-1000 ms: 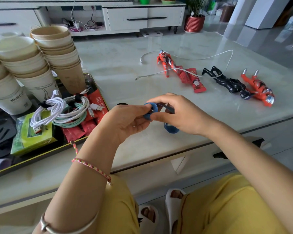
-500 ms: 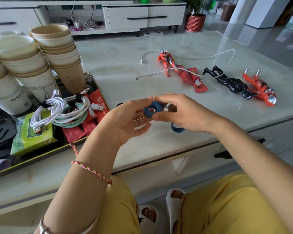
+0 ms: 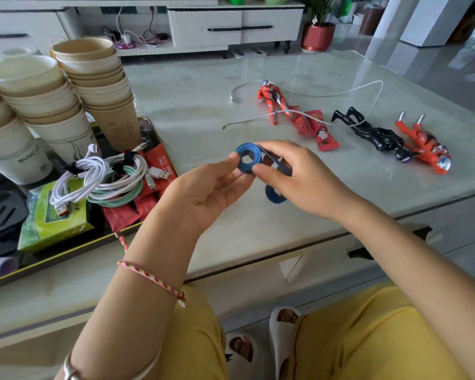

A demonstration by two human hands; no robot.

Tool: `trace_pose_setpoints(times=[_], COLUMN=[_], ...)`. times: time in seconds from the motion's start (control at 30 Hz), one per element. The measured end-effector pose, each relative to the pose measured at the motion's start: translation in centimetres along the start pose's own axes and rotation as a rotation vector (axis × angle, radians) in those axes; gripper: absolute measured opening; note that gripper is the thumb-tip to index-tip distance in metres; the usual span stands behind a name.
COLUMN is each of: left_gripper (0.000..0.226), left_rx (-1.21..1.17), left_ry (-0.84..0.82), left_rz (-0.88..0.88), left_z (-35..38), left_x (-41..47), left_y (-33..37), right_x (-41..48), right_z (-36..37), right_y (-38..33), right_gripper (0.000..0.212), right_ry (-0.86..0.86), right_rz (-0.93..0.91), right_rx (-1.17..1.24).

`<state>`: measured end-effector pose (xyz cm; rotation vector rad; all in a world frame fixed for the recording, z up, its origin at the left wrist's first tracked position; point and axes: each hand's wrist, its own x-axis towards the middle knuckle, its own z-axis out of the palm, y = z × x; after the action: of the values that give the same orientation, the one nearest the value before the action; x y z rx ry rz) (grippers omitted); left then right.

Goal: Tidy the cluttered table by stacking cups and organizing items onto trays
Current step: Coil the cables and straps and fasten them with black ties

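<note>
Pale marble covers the table (image 3: 203,100) below your hands, which you hold above its near part. Your left hand (image 3: 203,193) pinches the rolled end of a blue flat cable (image 3: 248,160) between thumb and fingertips, and your right hand (image 3: 299,182) pinches the same roll from the other side, with its fingers curled over the free strip. A loose loop of the cable hangs under the right palm. To your left a dark tray (image 3: 52,259) with a gold rim holds coiled white and mint cables (image 3: 99,176), red sachets (image 3: 121,215), a green box (image 3: 55,215) and tall stacks of paper cups (image 3: 99,86). Farther on the table, to the right, lie a red figure (image 3: 270,98), two more red sachets (image 3: 316,130), a black figure (image 3: 373,133) and a red and silver figure (image 3: 422,144). A loose white cable (image 3: 340,92) runs over and around them. Behind the table you see a white low cabinet (image 3: 236,26) and a red plant pot (image 3: 317,37) on a shiny floor.
</note>
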<state>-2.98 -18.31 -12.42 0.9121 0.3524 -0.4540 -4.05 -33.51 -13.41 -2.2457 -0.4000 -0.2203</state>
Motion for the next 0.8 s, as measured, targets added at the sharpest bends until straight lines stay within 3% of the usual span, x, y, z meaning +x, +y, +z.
trace_pose_setpoints(times=[0.23,0.4,0.53,0.7,0.8], left_gripper=[0.008,0.005,0.011,0.01,0.003], left_rx=[0.049,0.443,0.586,0.553,0.418], left_ry=[-0.01,-0.016,-0.024,-0.013,-0.045], left_rz=[0.007,-0.011,0.033,0.002,0.014], left_z=[0.4,-0.3,-0.4,-0.6,-0.4], left_x=[-0.3,-0.1,0.1,0.3,0.2], left_y=[-0.2,0.0,-0.2,-0.2,-0.3], right_x=[-0.1,0.1,-0.1,-0.2,-0.1], right_z=[1.1,-0.3,-0.9,-1.2,-1.5], right_y=[0.0,0.3,0.3,0.1,0.2], right_gripper=[0.025,0.027,0.033,0.034,0.04], right_ry=[-0.019,-0.191,-0.363,-0.403,-0.376], right_rz=[0.071,0.051,0.066,0.092,0.129], right_rx=[0.139,0.193,0.227,0.24,0.268])
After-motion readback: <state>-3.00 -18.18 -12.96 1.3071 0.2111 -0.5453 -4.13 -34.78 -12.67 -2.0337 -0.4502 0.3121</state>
